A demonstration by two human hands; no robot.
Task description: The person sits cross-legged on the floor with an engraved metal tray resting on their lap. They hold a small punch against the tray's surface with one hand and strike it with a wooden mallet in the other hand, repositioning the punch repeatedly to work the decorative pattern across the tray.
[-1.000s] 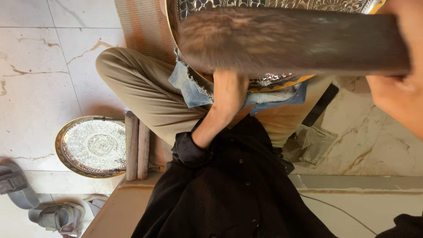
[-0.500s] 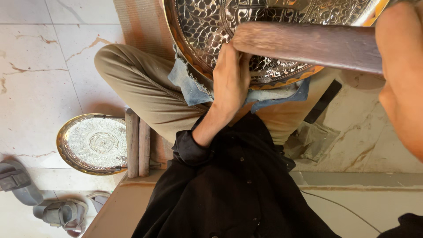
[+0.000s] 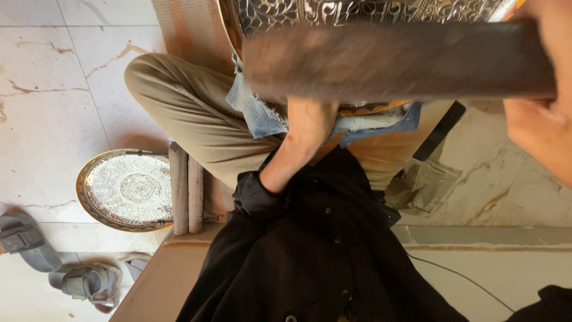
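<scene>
Across the lap, at the top edge of the view, a large embossed metal tray (image 3: 357, 15) is rested on the bent legs, with a piece of blue denim cloth (image 3: 256, 113) spread under its near rim. A dark wooden mallet (image 3: 393, 59), blurred by motion, is seen in front of the tray, and its right end is clasped by the right hand (image 3: 539, 128), whose fingers are closed around it at the right edge of the view. The left hand (image 3: 310, 122) is reached forward from a black sleeve toward the near rim of the tray; its fingers are hidden behind the mallet, so whether anything is gripped cannot be told.

On the pale marble floor (image 3: 42, 101), to the left of the khaki-clad knee, a smaller round engraved tray (image 3: 125, 189) with a golden rim is laid flat, just beside two wooden sticks (image 3: 186, 188) that are set side by side. Near the lower left corner of the floor, grey sandals (image 3: 56, 262) are left lying. A crumpled grey-green wrapper (image 3: 423, 185) is seen on the floor to the right of the legs.
</scene>
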